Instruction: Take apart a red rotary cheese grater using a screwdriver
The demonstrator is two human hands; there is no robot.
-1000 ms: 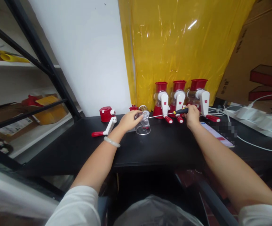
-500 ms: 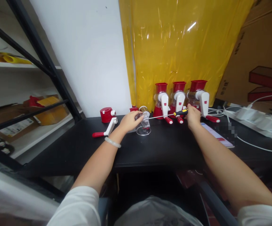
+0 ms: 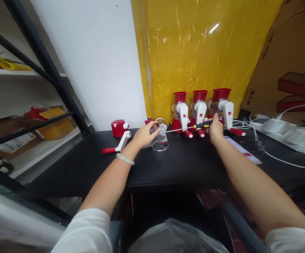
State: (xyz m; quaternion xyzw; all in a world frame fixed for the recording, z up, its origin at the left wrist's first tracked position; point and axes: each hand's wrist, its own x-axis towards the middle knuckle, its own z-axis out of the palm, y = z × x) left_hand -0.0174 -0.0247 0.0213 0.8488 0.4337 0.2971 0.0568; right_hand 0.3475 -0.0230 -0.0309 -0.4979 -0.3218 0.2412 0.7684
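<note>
My left hand (image 3: 147, 133) is closed around a clear plastic grater body (image 3: 162, 137), which stands on the black table. A metal grater drum shows at its top, partly behind my fingers. In my right hand (image 3: 215, 130) is a screwdriver with a black and yellow handle (image 3: 203, 124). Its long shaft points left, and the tip meets the right side of the clear body; the exact contact spot is too small to make out. Left of my left hand lie a white crank with a red grip (image 3: 118, 144) and a red round part (image 3: 118, 128).
Several items line the table (image 3: 152, 172). Three assembled red and white rotary graters (image 3: 180, 110) stand at the back. A phone (image 3: 240, 149), white cables and a power strip (image 3: 286, 137) lie at the right. Shelves (image 3: 36, 156) with boxes are on the left.
The fingers of my right hand have shifted on the screwdriver handle, with the index finger now raised. My left hand and the clear body stay in place; the view has tilted slightly.
</note>
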